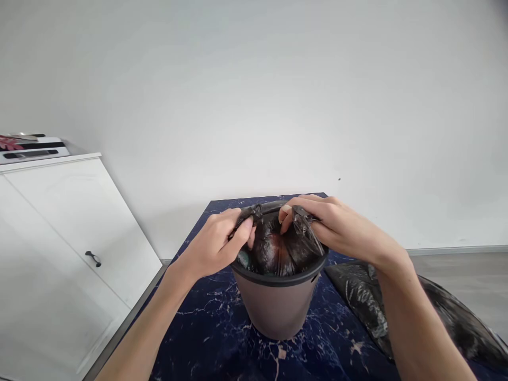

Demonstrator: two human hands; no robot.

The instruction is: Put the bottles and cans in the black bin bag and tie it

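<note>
A small taupe waste bin (pixel 278 309) with a black rim stands on a dark blue marbled table (pixel 206 333). A full black bin bag (pixel 278 251) sits inside it. My left hand (pixel 216 243) pinches a gathered piece of the bag's edge at the bin's left rim, fingers closed. My right hand (pixel 329 222) grips another gathered piece of the bag at the right rim, fingers closed too. Both hands hold the plastic just above the bin's mouth.
A second black plastic bag (pixel 448 312) lies flat on the table to the right, partly under my right forearm. A white cabinet (pixel 67 254) with a dark handle stands at the left. A plain white wall is behind.
</note>
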